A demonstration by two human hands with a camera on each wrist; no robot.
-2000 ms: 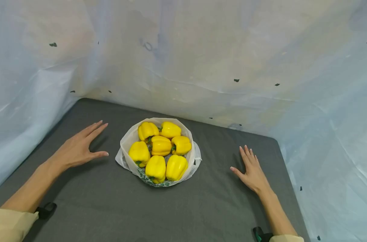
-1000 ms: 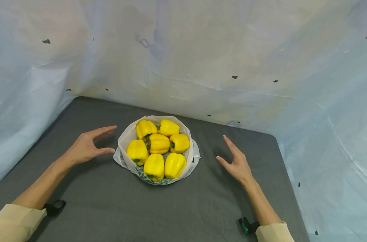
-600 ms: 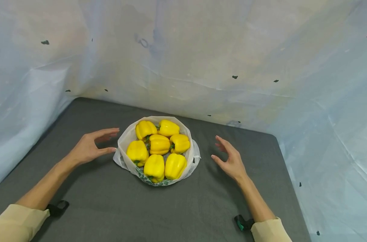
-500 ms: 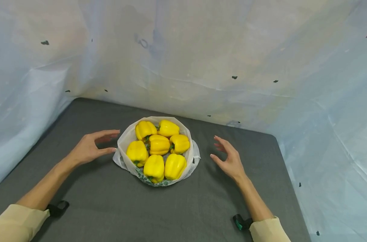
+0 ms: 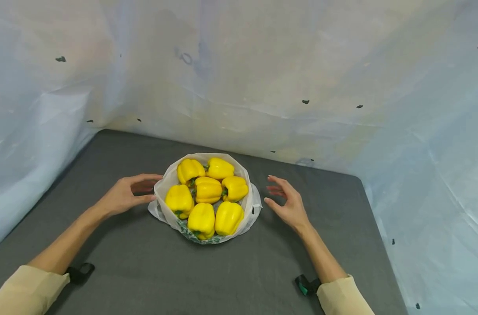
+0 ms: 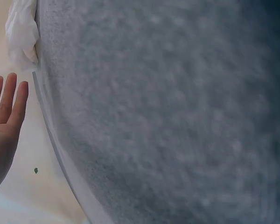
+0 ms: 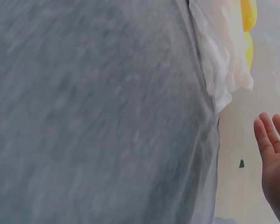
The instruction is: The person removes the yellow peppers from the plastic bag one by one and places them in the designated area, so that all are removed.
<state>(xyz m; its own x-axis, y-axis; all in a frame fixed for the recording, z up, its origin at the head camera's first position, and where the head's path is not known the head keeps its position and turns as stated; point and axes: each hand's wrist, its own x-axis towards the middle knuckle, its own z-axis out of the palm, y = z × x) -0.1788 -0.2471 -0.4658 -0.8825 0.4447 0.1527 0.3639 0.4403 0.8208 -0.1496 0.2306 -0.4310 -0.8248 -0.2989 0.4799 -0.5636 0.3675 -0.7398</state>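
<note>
Hands (image 5: pixel 125 196) (image 5: pixel 288 205) spread either side of an upward-mouthed white bag (image 5: pixel 160 195), middle pepper (image 5: pixel 209 190) crosswise in long axis, stem (image 5: pixel 194 191) leftward.

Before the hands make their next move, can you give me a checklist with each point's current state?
1. Bag resting on the table: ok.
2. Bag's mouth open: ok, it faces up.
3. Yellow peppers within the bag's rim: ok, all that show.
4. Left hand touching the bag: cannot tell; its fingertips are at the bag's edge, but contact is unclear.
5. Right hand touching the bag: not ok, a gap shows between its fingertips and the bag.
6. Both hands free of other objects: ok, neither holds anything.
</note>
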